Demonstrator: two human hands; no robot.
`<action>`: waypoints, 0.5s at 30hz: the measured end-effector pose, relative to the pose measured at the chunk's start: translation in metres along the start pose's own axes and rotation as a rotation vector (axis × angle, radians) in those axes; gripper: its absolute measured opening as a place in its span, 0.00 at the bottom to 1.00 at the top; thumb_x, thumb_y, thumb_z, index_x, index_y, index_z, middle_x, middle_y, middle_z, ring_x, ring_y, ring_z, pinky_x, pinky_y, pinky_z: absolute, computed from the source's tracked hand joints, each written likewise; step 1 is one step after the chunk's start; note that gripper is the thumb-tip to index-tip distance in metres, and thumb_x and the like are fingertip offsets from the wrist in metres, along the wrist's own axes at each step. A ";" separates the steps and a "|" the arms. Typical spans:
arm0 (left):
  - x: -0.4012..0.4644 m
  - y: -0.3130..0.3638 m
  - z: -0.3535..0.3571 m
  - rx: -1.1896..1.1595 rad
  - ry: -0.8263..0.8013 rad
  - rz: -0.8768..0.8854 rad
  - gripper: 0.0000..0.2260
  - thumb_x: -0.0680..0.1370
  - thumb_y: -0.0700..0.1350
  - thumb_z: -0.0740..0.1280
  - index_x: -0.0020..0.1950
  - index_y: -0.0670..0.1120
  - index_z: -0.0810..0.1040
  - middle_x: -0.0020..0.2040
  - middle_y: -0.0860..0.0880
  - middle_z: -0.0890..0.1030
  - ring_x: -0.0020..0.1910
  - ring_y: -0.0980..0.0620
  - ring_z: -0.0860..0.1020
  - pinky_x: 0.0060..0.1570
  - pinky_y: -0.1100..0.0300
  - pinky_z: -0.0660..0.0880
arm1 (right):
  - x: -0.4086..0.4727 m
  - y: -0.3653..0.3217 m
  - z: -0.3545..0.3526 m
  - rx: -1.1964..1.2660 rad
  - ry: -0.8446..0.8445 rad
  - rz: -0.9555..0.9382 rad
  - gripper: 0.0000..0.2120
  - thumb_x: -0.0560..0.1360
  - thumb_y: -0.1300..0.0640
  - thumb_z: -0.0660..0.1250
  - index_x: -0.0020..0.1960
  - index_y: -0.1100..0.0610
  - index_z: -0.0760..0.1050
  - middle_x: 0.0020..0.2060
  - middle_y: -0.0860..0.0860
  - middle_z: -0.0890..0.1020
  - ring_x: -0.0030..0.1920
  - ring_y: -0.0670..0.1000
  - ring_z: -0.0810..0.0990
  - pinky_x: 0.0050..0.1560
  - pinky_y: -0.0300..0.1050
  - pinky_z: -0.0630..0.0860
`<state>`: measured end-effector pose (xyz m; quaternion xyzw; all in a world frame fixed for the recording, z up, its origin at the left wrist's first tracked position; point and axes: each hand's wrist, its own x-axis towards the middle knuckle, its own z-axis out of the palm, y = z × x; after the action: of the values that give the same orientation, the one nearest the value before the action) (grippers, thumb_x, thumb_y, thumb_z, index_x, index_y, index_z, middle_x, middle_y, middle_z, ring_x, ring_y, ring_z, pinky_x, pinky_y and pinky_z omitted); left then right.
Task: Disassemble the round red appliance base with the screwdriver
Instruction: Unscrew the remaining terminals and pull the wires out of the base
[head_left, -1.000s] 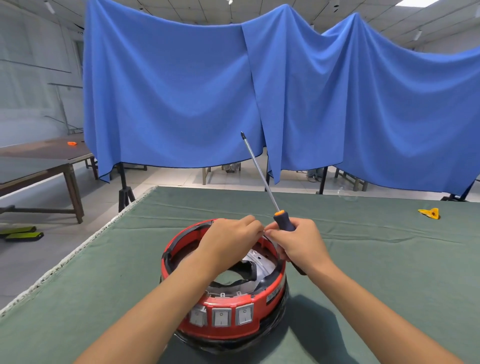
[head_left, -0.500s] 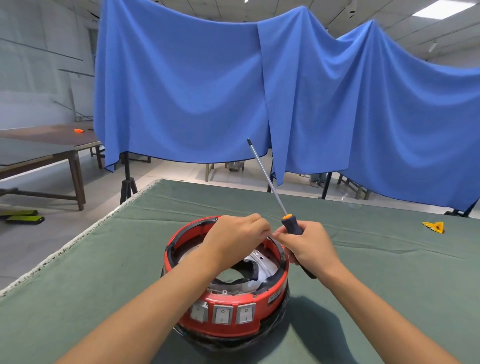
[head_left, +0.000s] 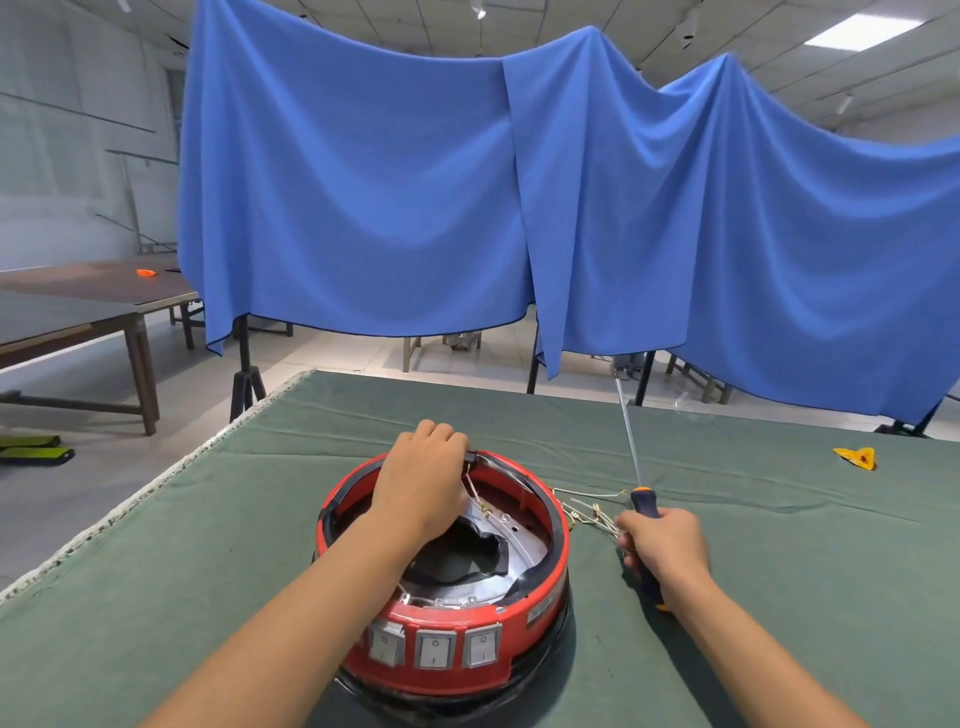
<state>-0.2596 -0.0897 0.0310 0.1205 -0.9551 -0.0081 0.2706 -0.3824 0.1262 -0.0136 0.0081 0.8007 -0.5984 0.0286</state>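
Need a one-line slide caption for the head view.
Left hand grips the red appliance base rim; right hand holds the screwdriver and wires beside it.

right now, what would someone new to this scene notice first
The round red appliance base sits near the front of the green table, with the left hand gripping its far rim. To its right, the right hand holds the screwdriver pointing up. Blue cloth hangs behind.

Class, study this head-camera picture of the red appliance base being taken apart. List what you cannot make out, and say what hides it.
- Left hand fingertips on the red base far rim: hidden by the hand's own back.
- Screwdriver handle middle: covered by the right hand.
- Base's underside: hidden by its own wall.
- Markings on the three switches: too small.
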 end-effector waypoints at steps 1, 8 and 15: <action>0.000 -0.001 0.000 -0.003 -0.018 -0.025 0.14 0.75 0.43 0.64 0.61 0.47 0.73 0.60 0.51 0.75 0.59 0.50 0.69 0.58 0.58 0.65 | 0.002 0.002 0.001 0.015 -0.013 0.003 0.13 0.68 0.63 0.67 0.26 0.58 0.71 0.19 0.52 0.73 0.20 0.53 0.70 0.28 0.46 0.71; 0.001 -0.004 0.001 -0.073 -0.023 -0.154 0.17 0.74 0.37 0.63 0.62 0.48 0.75 0.60 0.51 0.77 0.60 0.50 0.71 0.55 0.58 0.67 | -0.008 -0.022 -0.008 -0.211 -0.124 -0.193 0.25 0.71 0.35 0.66 0.31 0.57 0.75 0.20 0.50 0.77 0.21 0.51 0.75 0.33 0.46 0.72; 0.002 -0.009 0.000 -0.065 -0.071 -0.259 0.16 0.75 0.39 0.61 0.62 0.47 0.74 0.59 0.48 0.77 0.59 0.46 0.71 0.56 0.54 0.67 | -0.047 -0.050 -0.023 -0.831 -0.061 -0.517 0.32 0.71 0.27 0.54 0.28 0.54 0.72 0.26 0.48 0.78 0.34 0.54 0.79 0.33 0.43 0.70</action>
<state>-0.2592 -0.0985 0.0314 0.2337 -0.9397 -0.0783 0.2369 -0.3386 0.1355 0.0434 -0.2208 0.9462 -0.2158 -0.0967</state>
